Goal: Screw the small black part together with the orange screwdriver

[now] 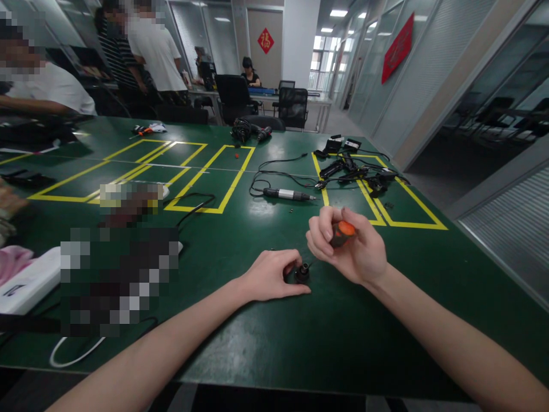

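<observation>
My right hand (354, 243) is closed around a screwdriver (344, 230) with an orange and dark handle. Its thin shaft points down and left, its tip close to a small black round part (302, 272) on the green table. My left hand (274, 274) rests on the table, thumb and curled fingers around that part, which has a narrower, ringed top. Fingertip contact is partly hidden. Beyond both hands lies a corded electric screwdriver (286, 195), silver and black, its bit pointing right. A few tiny screws (291, 211) lie near it.
The green table (240, 343) carries yellow tape outlines. Black cabled parts (349, 169) lie at the right, and a coiled black cable (242, 130) at the back. A white power strip (32, 280) and blurred items are at the left. Other people are beyond the table and at its left.
</observation>
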A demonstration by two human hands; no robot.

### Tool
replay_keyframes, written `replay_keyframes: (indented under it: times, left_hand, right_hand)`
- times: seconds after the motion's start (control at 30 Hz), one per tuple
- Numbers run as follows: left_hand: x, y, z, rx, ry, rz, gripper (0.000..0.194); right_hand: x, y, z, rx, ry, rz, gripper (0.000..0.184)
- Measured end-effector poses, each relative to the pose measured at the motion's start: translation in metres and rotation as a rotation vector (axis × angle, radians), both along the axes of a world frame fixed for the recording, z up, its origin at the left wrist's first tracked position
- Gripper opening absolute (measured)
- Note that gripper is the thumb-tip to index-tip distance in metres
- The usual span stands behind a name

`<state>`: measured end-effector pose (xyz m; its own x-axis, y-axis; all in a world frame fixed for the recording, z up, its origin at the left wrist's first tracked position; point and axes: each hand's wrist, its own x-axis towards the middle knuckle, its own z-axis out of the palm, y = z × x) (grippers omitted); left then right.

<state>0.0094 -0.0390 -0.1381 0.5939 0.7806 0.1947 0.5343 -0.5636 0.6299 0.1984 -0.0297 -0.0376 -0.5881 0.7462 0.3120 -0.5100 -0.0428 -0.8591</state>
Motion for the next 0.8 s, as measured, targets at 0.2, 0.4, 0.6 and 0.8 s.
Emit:
replay_keyframes:
  times: [0.2,0.4,0.6,0.8]
  left_hand:
    - [-0.0013,0.0000,-0.0022,-0.014,-0.051,0.027,0.045]
    - [-0.0015,0.0016,-0.0008,-0.032,-0.161,-0.127,0.029]
    - [-0.0008,-0.0004,0.0048,-0.086,-0.207,-0.111,0.046]
    - [-0.0014,0.0004,0.0048,-0.111,-0.223,-0.111,0.033]
  right_hand:
    - [-0.0007,-0.0003,0.0005,-0.037,0.003,-0.031,0.050]
    - [0.0000,-0.0008,-0.0006,-0.011,0.002,-0.045,0.042]
    - [0.0004,-0.0030,0.0012,-0.052,-0.005,0.033,0.051]
    - [-0.0001,-0.0016,-0.0027,-0.022,0.017,0.007,0.038]
